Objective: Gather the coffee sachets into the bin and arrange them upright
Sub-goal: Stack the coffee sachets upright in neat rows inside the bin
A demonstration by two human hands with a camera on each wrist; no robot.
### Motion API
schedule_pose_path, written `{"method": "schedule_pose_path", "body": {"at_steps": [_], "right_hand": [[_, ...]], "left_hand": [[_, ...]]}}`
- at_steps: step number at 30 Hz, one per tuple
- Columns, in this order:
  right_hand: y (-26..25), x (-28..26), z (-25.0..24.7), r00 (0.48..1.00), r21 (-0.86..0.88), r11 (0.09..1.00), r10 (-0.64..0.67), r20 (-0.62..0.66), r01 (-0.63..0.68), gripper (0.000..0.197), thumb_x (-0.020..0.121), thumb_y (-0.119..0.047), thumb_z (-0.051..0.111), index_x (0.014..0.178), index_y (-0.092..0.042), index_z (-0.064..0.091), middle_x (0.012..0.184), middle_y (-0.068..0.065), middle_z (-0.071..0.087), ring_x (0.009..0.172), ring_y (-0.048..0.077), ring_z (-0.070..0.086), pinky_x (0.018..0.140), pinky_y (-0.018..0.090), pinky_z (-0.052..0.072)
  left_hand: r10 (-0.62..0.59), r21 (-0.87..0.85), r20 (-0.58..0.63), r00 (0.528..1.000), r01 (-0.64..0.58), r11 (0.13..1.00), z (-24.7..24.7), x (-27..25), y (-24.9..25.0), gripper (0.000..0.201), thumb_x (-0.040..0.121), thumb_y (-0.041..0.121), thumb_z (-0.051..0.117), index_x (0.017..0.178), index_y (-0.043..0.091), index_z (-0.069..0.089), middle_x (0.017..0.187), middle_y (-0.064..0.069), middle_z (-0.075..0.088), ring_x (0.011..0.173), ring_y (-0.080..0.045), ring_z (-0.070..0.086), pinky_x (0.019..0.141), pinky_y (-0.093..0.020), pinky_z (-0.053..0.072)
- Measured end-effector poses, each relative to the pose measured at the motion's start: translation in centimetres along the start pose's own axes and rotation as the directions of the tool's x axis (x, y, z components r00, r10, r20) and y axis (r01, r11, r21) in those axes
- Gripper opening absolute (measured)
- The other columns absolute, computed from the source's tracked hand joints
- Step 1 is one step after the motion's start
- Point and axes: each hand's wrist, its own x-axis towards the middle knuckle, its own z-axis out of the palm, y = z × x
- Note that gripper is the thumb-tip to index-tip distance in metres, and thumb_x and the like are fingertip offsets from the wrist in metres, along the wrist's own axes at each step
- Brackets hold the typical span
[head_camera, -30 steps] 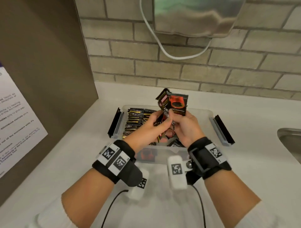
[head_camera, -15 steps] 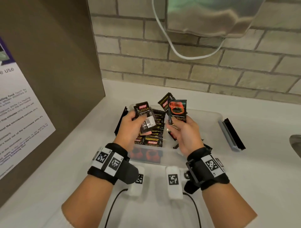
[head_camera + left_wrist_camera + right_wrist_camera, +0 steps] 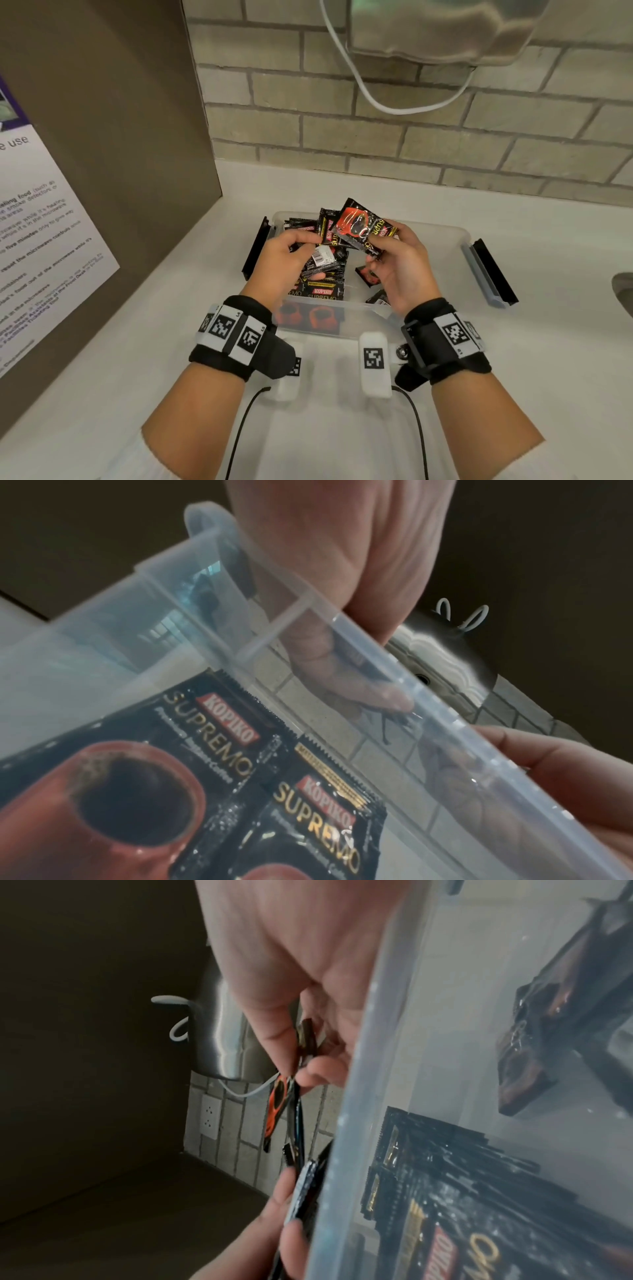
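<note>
A clear plastic bin (image 3: 442, 233) stands on the white counter. Black Kopiko coffee sachets (image 3: 322, 291) stand upright in a row along its left side, and they show through the wall in the left wrist view (image 3: 212, 737). A few loose sachets (image 3: 368, 275) lie flat on the right of the bin floor. Over the bin, my right hand (image 3: 380, 246) pinches a small fan of sachets (image 3: 356, 226), which appears edge-on in the right wrist view (image 3: 277, 1110). My left hand (image 3: 305, 250) grips one sachet (image 3: 323, 255), barcode side up, right beside that fan.
A brown panel (image 3: 120, 137) with a printed notice (image 3: 41, 240) rises close on the left. The brick wall behind carries a steel dispenser (image 3: 442, 31) and a white cable (image 3: 394, 106). Black bin latches (image 3: 493, 270) stick out at both ends. A sink edge (image 3: 621, 291) is at far right.
My left hand drew one sachet out of the bunch and away to the left, then came back beside the right hand. The right hand's sachets have tilted over to the left.
</note>
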Motion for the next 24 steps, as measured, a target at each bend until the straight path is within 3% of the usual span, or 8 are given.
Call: {"method": "schedule_pose_path", "body": {"at_steps": [2,5,9,12,15,19,21,24], "right_hand": [[-0.2,0.0,-0.2,1.000,0.076,0.997,0.005,0.016,-0.007,0.030,0.085,0.010,0.045,0.103,-0.012,0.054,0.094,0.008,0.062,0.069,0.014,0.057,0.051,0.021,0.038],[-0.2,0.1,-0.4,0.999,0.055,0.998,0.030,0.026,-0.031,0.031,0.082,0.011,0.040,0.094,-0.012,0.056,0.087,0.006,0.058,0.064,0.014,0.052,0.045,0.019,0.031],[0.0,0.1,-0.2,0.996,-0.137,0.990,0.042,0.077,-0.031,0.034,0.079,0.010,0.039,0.088,-0.014,0.062,0.082,0.004,0.057,0.066,0.015,0.046,0.041,0.018,0.025],[0.2,0.0,0.1,0.997,-0.250,0.968,0.024,0.076,-0.004,0.033,0.080,0.010,0.044,0.095,-0.015,0.062,0.084,0.004,0.058,0.064,0.013,0.050,0.041,0.016,0.033],[0.3,0.0,0.3,0.999,-0.318,0.948,-0.004,0.039,0.016,0.029,0.081,0.010,0.051,0.093,-0.014,0.061,0.084,0.005,0.061,0.070,0.016,0.058,0.047,0.018,0.043],[0.6,0.4,-0.3,0.984,-0.273,0.961,-0.086,-0.157,0.040,0.028,0.085,0.008,0.051,0.086,-0.019,0.059,0.090,0.009,0.062,0.086,0.027,0.059,0.065,0.032,0.048],[0.5,0.5,-0.7,0.975,-0.186,0.982,-0.076,-0.211,0.036,0.027,0.087,0.008,0.049,0.092,-0.018,0.058,0.096,0.010,0.060,0.089,0.026,0.057,0.061,0.031,0.045],[0.5,0.5,-0.8,0.981,-0.152,0.988,-0.065,-0.185,0.037,0.031,0.088,0.006,0.052,0.108,-0.017,0.055,0.099,0.005,0.058,0.084,0.021,0.056,0.048,0.024,0.042]], "left_hand": [[-0.008,-0.005,-0.026,1.000,0.008,1.000,-0.1,0.2,-0.2,0.017,0.093,0.005,0.052,0.090,0.014,0.066,0.117,-0.007,0.057,0.087,-0.017,0.064,0.071,-0.034,0.060],[-0.033,0.004,-0.037,0.999,0.033,0.999,-0.1,0.3,-0.2,0.019,0.095,0.017,0.050,0.093,0.021,0.068,0.112,-0.008,0.065,0.097,-0.022,0.065,0.086,-0.044,0.055],[-0.093,0.059,0.054,0.994,0.089,0.994,-0.3,0.0,0.1,0.038,0.093,0.048,0.044,0.107,0.022,0.068,0.111,0.005,0.066,0.103,-0.012,0.061,0.089,-0.035,0.048],[-0.012,0.149,0.057,0.998,0.003,0.989,-0.3,-0.1,0.1,0.019,0.087,0.033,0.060,0.095,0.021,0.071,0.100,0.005,0.069,0.099,-0.015,0.063,0.092,-0.036,0.049],[0.024,0.219,0.059,0.998,-0.037,0.975,-0.3,0.0,0.0,0.008,0.087,0.024,0.062,0.087,0.023,0.070,0.095,0.007,0.068,0.098,-0.011,0.062,0.096,-0.030,0.045],[0.023,0.200,0.042,0.999,-0.031,0.979,-0.4,0.1,-0.1,0.011,0.089,0.019,0.060,0.089,0.013,0.069,0.090,0.006,0.066,0.094,-0.010,0.060,0.094,-0.027,0.045],[0.028,0.168,-0.023,0.999,-0.024,0.985,-0.3,0.2,-0.2,0.015,0.090,0.020,0.059,0.094,0.008,0.068,0.092,0.005,0.065,0.094,-0.010,0.059,0.093,-0.025,0.045],[0.055,0.197,-0.104,0.993,-0.034,0.980,-0.1,0.5,-0.4,0.020,0.091,0.023,0.057,0.098,0.008,0.067,0.100,0.000,0.066,0.098,-0.012,0.059,0.089,-0.020,0.043]]}}
